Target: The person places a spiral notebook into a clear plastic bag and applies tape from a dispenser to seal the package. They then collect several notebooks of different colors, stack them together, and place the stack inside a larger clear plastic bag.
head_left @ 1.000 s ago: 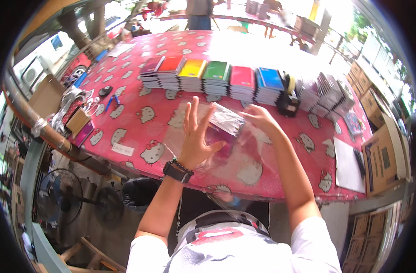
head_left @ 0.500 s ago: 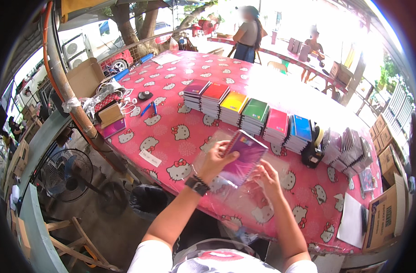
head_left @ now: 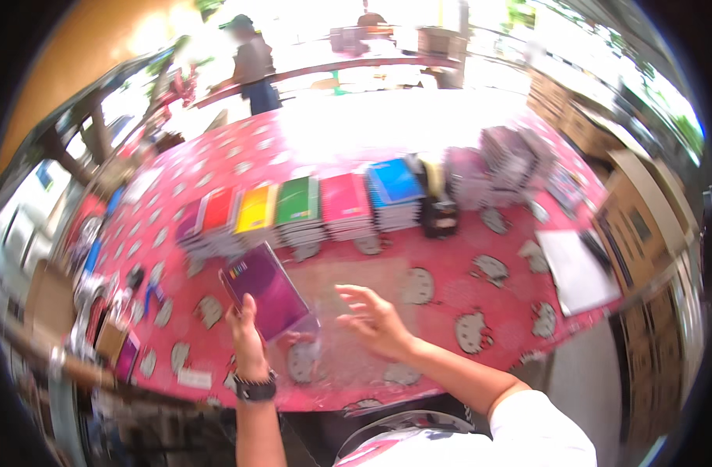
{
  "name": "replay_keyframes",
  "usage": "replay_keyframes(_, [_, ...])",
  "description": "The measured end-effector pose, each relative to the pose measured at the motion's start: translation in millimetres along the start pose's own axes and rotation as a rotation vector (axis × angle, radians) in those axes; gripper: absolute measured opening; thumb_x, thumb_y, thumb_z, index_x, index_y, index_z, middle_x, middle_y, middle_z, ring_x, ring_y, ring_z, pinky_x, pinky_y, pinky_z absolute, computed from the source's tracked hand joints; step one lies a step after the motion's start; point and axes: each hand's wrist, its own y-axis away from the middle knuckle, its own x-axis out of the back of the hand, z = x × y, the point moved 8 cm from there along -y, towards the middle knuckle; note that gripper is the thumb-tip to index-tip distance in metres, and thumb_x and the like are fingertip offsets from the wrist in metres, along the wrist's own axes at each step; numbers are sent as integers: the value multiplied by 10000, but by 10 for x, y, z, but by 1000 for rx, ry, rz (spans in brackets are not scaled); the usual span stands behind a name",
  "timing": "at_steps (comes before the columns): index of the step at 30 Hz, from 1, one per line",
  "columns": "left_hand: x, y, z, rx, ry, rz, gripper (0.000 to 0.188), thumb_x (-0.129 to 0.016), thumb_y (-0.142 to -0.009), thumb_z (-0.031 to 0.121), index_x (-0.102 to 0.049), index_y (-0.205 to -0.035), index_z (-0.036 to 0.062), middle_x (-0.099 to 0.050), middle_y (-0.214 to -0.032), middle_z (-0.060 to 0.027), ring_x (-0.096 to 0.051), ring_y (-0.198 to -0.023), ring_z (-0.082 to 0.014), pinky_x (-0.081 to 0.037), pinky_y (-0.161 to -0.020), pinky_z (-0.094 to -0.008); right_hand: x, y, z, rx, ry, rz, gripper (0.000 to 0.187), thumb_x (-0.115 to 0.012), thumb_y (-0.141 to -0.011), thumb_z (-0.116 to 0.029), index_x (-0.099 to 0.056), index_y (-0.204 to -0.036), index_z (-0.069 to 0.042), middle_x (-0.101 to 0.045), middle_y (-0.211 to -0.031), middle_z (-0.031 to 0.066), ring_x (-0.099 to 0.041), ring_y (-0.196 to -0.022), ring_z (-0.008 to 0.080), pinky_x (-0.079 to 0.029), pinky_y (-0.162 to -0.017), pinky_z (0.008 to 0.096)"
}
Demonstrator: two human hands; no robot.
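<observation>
A purple spiral notebook (head_left: 272,292) is tilted in my left hand (head_left: 249,342), thumb across its cover and fingers behind it. Clear plastic seems to hang at its lower end, though blur hides its exact shape. To the right, my right hand (head_left: 375,321) is apart from the notebook, fingers spread and nothing visible in them. Beyond both hands runs a row of notebook stacks: purple (head_left: 191,226), red (head_left: 219,214), yellow (head_left: 256,214), green (head_left: 298,204), pink-red (head_left: 346,202) and blue (head_left: 395,187).
A black tape dispenser (head_left: 439,216) stands beside the blue stack, with plastic-wrapped notebook bundles (head_left: 496,167) further right. White paper (head_left: 570,272) lies near an open cardboard box (head_left: 644,218). A pink patterned cover (head_left: 441,342) spreads over the table. A person (head_left: 254,66) stands beyond it.
My view has swung to the right. The right hand has come away from the notebook and opened, while the left hand keeps holding it, now further left in view.
</observation>
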Motion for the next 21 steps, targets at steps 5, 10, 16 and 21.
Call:
replay_keyframes(5, [-1632, 991, -292, -303, -195, -508, 612, -617, -877, 230, -300, -1337, -19, -457, -1162, -131, -468, -1055, -202, -421, -872, -321, 769, 202, -443, 120, 441, 232, 844, -790, -712, -261, -322, -1379, -43, -346, -1395, 179, -415, -1233, 272, -355, -1021, 369])
replay_keyframes(10, [-2524, 1547, -398, -362, -287, -786, 712, -620, -777, 110, -263, -1384, -2, -308, -1312, -140, -406, -1176, -252, -426, -933, -363, 1636, 762, 176, -280, -257, 422, 945, -776, -707, -261, -211, -1427, -27, -372, -1357, 155, -407, -1228, 229, -352, -1014, 340])
replay_keyframes(16, [-2673, 1719, -209, -267, 83, -842, 832, -712, -698, 205, -287, -1392, 34, -337, -1304, -145, -350, -1224, -273, -315, -1024, -429, 1717, 905, 5, -137, -474, 380, 941, -764, -719, -192, -183, -1447, -58, -376, -1374, 110, -429, -1228, 193, -396, -982, 337])
replay_keyframes(21, [-2855, 1710, 423, -198, 375, -1039, 825, -706, -750, 262, -261, -1428, 108, -165, -1494, -113, -188, -1375, -259, -214, -1084, -450, 2158, 421, -479, 67, -373, 530, 757, -719, -699, -57, -377, -1374, -34, -480, -1295, 97, -510, -1144, 185, -468, -894, 307])
